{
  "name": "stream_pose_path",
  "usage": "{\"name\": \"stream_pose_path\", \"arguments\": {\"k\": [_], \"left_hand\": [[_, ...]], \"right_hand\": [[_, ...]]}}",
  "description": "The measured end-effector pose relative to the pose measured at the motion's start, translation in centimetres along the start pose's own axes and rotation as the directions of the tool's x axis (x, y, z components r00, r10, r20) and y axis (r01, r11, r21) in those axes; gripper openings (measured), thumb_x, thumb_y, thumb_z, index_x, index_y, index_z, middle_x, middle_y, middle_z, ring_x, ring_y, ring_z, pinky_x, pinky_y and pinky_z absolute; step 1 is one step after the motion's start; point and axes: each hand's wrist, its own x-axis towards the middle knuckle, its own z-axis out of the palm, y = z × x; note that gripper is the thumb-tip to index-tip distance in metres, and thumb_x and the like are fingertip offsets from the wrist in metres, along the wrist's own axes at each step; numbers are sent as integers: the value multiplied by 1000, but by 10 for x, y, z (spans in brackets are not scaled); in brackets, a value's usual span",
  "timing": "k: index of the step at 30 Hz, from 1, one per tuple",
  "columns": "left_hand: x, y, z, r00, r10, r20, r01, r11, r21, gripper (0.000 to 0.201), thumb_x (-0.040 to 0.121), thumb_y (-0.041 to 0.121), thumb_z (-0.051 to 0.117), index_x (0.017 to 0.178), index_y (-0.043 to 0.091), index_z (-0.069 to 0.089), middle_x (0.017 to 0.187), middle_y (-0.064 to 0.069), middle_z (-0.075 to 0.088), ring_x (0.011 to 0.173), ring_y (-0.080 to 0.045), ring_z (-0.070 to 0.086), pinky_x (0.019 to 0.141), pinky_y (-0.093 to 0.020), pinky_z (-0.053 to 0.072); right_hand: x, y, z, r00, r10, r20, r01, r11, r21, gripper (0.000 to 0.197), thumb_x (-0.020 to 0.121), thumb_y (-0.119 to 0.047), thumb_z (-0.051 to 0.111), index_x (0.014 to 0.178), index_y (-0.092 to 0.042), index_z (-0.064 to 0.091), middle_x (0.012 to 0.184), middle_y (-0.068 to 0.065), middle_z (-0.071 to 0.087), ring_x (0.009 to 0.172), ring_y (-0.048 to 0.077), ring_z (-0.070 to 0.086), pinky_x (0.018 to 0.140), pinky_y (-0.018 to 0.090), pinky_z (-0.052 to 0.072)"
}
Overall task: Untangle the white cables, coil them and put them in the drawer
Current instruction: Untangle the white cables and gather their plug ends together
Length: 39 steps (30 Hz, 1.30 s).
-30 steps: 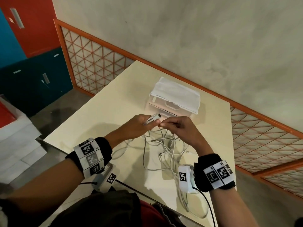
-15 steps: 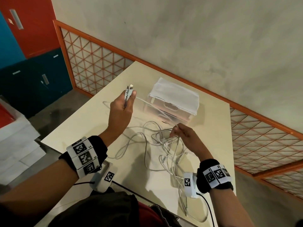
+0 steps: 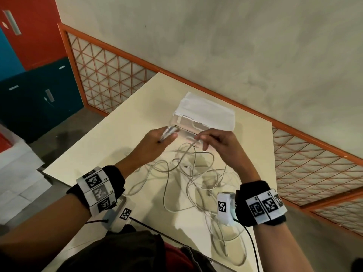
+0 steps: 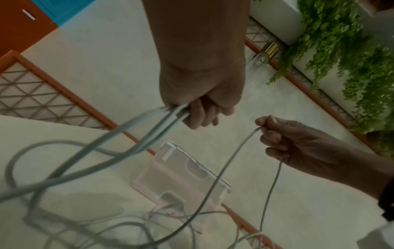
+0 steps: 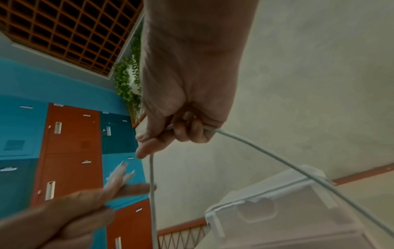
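Several white cables (image 3: 196, 179) lie tangled on the cream table (image 3: 121, 134) between my wrists. My left hand (image 3: 167, 137) grips a bundle of cable ends, and their connectors (image 3: 171, 130) stick out past its fingers. In the left wrist view the same hand (image 4: 200, 116) holds strands that trail down to the tangle. My right hand (image 3: 204, 139) pinches one thin strand (image 3: 193, 143) lifted off the pile; the right wrist view shows the hand (image 5: 181, 133) closed on this cable (image 5: 266, 153). The clear plastic drawer unit (image 3: 184, 122), with a white cloth on top, stands just behind both hands.
An orange lattice railing (image 3: 110, 75) runs along the table's far and right sides. Red and blue lockers (image 3: 31, 55) stand at the left, with white slabs (image 3: 17, 173) on the floor. One cable loop (image 3: 227, 250) lies close to the near table edge.
My left hand, raised up and to the left half a second ago, has come back down beside the right. My right hand has lifted a strand up from the tangle.
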Motion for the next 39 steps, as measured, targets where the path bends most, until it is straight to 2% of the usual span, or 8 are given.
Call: {"name": "stream_pose_path", "arguments": {"k": [2,5,12,19,23,29,33,39], "left_hand": [[-5,17,7,976,0,216,24,994,-108,17,96,22,49,103,21,65,51,19,54,44,4,48,48,-10,34],[-9,16,13,937,27,347,7,995,-96,21,96,23,49,79,22,62,45,17,47,42,-1,37,48,-16,29],[13,-1,-13,972,25,-232,-64,985,-163,29,92,26,57,63,23,53,52,11,44,53,-1,39,54,-18,32],[5,-13,-8,971,36,-236,-56,995,-80,52,91,31,58,52,1,39,48,-2,38,48,-11,33,53,-26,31],[2,-22,-4,983,0,-186,7,999,38,58,81,34,70,47,18,26,46,0,24,46,-9,25,48,-23,23],[1,-34,-8,939,-195,283,103,945,311,43,65,41,82,41,18,56,32,8,49,39,-3,44,51,-20,37],[-7,-46,-6,836,-300,461,56,881,471,35,60,46,83,48,18,65,54,-6,61,45,-6,48,50,-16,36],[-4,-48,-5,872,-301,385,87,871,483,19,74,31,77,71,17,65,53,7,48,48,-2,47,48,-12,33]], "right_hand": [[0,0,7,999,-17,39,17,1000,10,13,92,-12,58,96,-13,71,66,3,64,70,11,61,83,31,48],[0,0,6,1000,-7,6,7,997,75,11,90,-13,61,99,-12,67,61,0,63,67,17,59,76,30,45],[-32,51,-15,966,242,-91,-251,962,-110,38,94,-40,51,71,-12,64,56,3,45,55,13,42,62,29,36],[-45,54,-17,910,252,-329,-242,968,69,45,100,-33,40,72,-3,58,62,-12,46,57,3,38,56,17,33],[-38,24,-38,888,128,-442,-88,990,110,34,97,-21,50,79,2,67,59,-15,58,54,-2,43,57,9,33],[-54,35,-48,939,335,-79,-338,941,-20,28,87,-29,64,72,-8,74,74,0,70,75,4,57,70,10,38],[-77,79,-27,795,574,197,-530,815,-235,21,81,-36,70,67,-22,77,67,-13,69,63,-6,55,67,17,39],[-98,124,3,646,750,143,-617,623,-481,12,78,-24,76,69,-22,68,62,-12,55,65,5,53,65,22,40]]}}
